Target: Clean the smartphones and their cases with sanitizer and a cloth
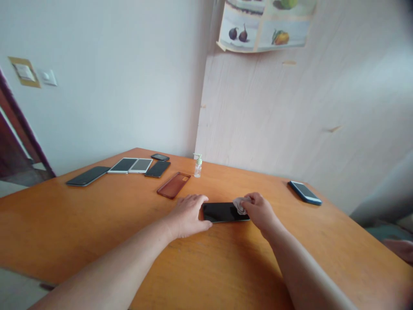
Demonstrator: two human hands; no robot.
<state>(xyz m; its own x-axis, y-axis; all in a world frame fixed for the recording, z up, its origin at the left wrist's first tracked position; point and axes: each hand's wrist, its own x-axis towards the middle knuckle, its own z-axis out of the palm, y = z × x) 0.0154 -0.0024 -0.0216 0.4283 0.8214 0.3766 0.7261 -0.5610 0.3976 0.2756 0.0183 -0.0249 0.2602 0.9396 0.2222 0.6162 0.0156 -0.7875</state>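
Note:
A black smartphone (222, 212) lies flat on the wooden table, its dark screen facing up. Around its left end, my left hand (190, 216) grips it, thumb at the near edge and fingers at the far edge. My right hand (260, 212) pinches a crumpled whitish cloth (240, 206), which touches the right part of the screen. Just beyond my left hand rests a reddish-brown phone case (174, 185). A small clear pump bottle (198, 166) with a pale green top stands upright behind the phone.
Several other phones lie at the back left, among them a black phone (88, 176), a white phone (123, 165) and a small dark phone (160, 157). A phone in a dark blue case (304, 192) lies near the table's right edge. Part of another person's hand (400, 249) shows far right.

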